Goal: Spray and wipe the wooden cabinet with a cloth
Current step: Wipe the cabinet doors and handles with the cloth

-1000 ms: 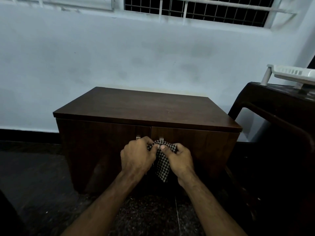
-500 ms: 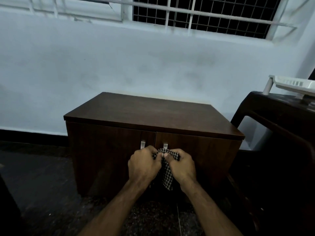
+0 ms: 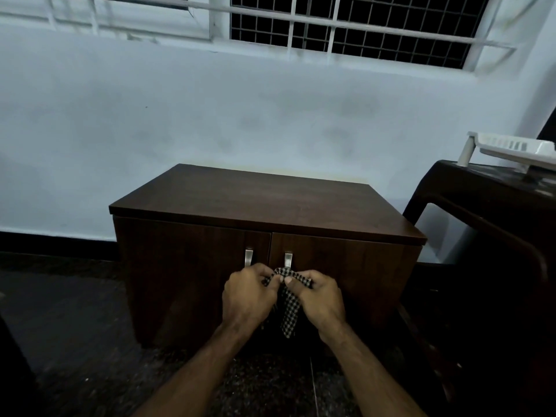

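Note:
A low dark wooden cabinet (image 3: 264, 203) with two doors and two metal handles (image 3: 249, 257) stands against the pale wall. In front of its doors I hold a black-and-white checked cloth (image 3: 288, 308), which hangs down between my hands. My left hand (image 3: 248, 296) pinches its top edge from the left. My right hand (image 3: 322, 299) pinches the same edge from the right, thumbs nearly touching. No spray bottle is in view.
A dark plastic chair (image 3: 493, 212) stands close on the right with a white plastic tray (image 3: 517, 152) on it. A barred window (image 3: 346, 22) runs above the wall. The floor (image 3: 66, 320) is dark and speckled.
My view has tilted up and shifted, so the cabinet sits lower and more central in frame. Both hands keep hold of the cloth in front of the doors.

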Demonstrator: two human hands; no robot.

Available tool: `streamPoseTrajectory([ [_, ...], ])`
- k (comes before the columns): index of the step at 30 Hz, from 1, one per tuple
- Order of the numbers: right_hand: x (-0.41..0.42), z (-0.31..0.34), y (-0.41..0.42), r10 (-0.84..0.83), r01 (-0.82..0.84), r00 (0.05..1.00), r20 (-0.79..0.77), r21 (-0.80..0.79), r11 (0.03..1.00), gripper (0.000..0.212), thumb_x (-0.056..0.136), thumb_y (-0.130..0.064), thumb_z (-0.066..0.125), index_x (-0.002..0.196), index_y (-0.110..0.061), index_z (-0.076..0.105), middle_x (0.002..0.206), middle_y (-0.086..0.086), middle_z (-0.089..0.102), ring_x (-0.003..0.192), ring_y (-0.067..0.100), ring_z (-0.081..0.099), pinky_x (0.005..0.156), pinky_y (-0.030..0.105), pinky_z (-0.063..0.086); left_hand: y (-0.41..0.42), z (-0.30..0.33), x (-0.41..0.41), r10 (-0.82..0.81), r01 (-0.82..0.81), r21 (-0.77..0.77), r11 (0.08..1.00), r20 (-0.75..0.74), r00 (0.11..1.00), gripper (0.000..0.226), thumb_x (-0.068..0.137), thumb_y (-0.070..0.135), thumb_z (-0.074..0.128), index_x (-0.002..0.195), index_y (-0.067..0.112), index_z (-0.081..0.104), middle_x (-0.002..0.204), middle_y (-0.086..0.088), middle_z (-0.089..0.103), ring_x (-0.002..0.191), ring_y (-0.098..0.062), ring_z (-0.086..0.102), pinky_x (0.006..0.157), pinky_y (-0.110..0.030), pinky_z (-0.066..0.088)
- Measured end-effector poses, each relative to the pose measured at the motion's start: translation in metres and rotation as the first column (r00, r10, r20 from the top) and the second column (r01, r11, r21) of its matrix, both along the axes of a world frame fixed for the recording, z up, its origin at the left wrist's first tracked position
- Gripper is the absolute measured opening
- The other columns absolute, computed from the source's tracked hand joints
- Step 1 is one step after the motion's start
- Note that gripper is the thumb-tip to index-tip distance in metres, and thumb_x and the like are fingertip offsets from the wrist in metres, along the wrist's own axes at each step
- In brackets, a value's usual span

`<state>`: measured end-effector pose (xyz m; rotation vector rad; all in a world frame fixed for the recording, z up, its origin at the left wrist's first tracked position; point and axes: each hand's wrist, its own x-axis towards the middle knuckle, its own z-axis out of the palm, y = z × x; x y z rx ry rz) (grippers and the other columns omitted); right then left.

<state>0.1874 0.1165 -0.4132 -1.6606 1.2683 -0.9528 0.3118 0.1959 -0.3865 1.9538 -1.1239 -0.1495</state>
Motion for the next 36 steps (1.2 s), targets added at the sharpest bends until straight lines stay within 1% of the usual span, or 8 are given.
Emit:
streamPoseTrajectory([
  [6, -0.002, -0.019, 0.001, -0.064, 0.064, 0.998, -0.005, 0.11, 0.992, 0.024, 0.075, -0.053, 0.077, 0.082, -0.03, 0.076, 0.076, -0.012, 0.077, 0.075, 0.01, 0.074, 0.072, 0.044, 0.064, 0.004, -0.015, 0.0, -0.039, 0.04, 0.037, 0.999, -0.039, 0.998, 0.021, 0.087, 0.049, 0.071, 0.097, 0.032, 0.078, 0.089, 0.014, 0.077, 0.079, -0.001, 0.07, 0.07, -0.026, 0.06],
  [12, -0.008, 0.01, -0.001, -0.026, 0.028, 0.999, 0.036, -0.036, 0.999, 0.029, 0.077, -0.057, 0.073, 0.087, -0.029, 0.074, 0.084, -0.012, 0.077, 0.08, 0.007, 0.073, 0.077, 0.044, 0.063, 0.006, -0.001, 0.007, -0.002, 0.004, -0.086, 0.996, 0.014, 1.0, 0.02, 0.083, 0.053, 0.073, 0.092, 0.036, 0.078, 0.082, 0.02, 0.075, 0.076, 0.005, 0.067, 0.065, -0.016, 0.051],
  [14, -0.002, 0.024, -0.003, -0.039, 0.042, 0.998, 0.046, -0.066, 0.997, 0.052, 0.068, -0.07, 0.066, 0.094, -0.026, 0.073, 0.09, -0.01, 0.077, 0.086, 0.009, 0.073, 0.081, 0.044, 0.062, 0.004, 0.008, 0.006, 0.032, -0.028, -0.113, 0.993, 0.033, 0.999, 0.021, 0.084, 0.054, 0.072, 0.094, 0.036, 0.078, 0.084, 0.018, 0.076, 0.08, -0.001, 0.07, 0.066, -0.018, 0.05],
  [18, 0.009, 0.037, -0.009, -0.115, 0.115, 0.992, 0.043, -0.015, 0.993, 0.069, 0.076, -0.066, 0.073, 0.127, -0.02, 0.067, 0.121, -0.003, 0.071, 0.114, 0.02, 0.067, 0.099, 0.038, 0.054, 0.001, 0.018, 0.007, 0.065, -0.058, -0.107, 0.993, 0.066, 0.996, 0.025, 0.085, 0.057, 0.069, 0.097, 0.037, 0.078, 0.089, 0.015, 0.077, 0.087, -0.009, 0.072, 0.068, -0.023, 0.051],
  [22, 0.004, 0.019, -0.009, -0.012, 0.009, 0.996, 0.09, 0.038, 0.999, 0.067, 0.058, -0.078, 0.068, 0.09, -0.02, 0.074, 0.088, -0.004, 0.079, 0.084, 0.018, 0.077, 0.08, 0.05, 0.062, 0.002, 0.011, 0.009, 0.048, -0.044, -0.045, 0.998, 0.096, 0.994, 0.028, 0.086, 0.059, 0.067, 0.101, 0.038, 0.077, 0.095, 0.016, 0.077, 0.089, -0.007, 0.072, 0.066, -0.021, 0.046],
  [28, 0.015, 0.031, -0.007, -0.099, 0.099, 0.995, -0.003, -0.058, 0.993, 0.051, 0.063, -0.077, 0.061, 0.077, -0.028, 0.057, 0.085, -0.005, 0.072, 0.081, 0.017, 0.07, 0.073, 0.037, 0.059, 0.0, 0.014, 0.012, 0.071, -0.067, -0.047, 0.997, 0.106, 0.992, 0.028, 0.085, 0.06, 0.067, 0.101, 0.039, 0.077, 0.096, 0.015, 0.077, 0.092, -0.013, 0.073, 0.072, -0.027, 0.054],
  [33, 0.019, 0.021, -0.003, -0.126, 0.127, 0.991, 0.035, -0.031, 0.991, 0.072, 0.06, -0.086, 0.057, 0.093, -0.023, 0.068, 0.091, -0.005, 0.076, 0.085, 0.017, 0.074, 0.077, 0.047, 0.062, 0.003, 0.019, 0.018, 0.07, -0.066, -0.034, 0.997, 0.139, 0.988, 0.028, 0.086, 0.06, 0.066, 0.101, 0.04, 0.076, 0.096, 0.015, 0.077, 0.092, -0.012, 0.072, 0.069, -0.024, 0.051],
  [36, 0.015, 0.01, 0.011, -0.096, 0.096, 0.995, 0.013, -0.038, 0.995, 0.062, 0.064, -0.081, 0.056, 0.083, -0.023, 0.066, 0.078, -0.004, 0.074, 0.073, 0.015, 0.072, 0.069, 0.049, 0.062, 0.009, 0.009, 0.02, 0.042, -0.043, 0.004, 0.999, 0.166, 0.985, 0.028, 0.086, 0.062, 0.065, 0.101, 0.041, 0.075, 0.095, 0.017, 0.076, 0.09, -0.008, 0.072, 0.065, -0.022, 0.047],
])
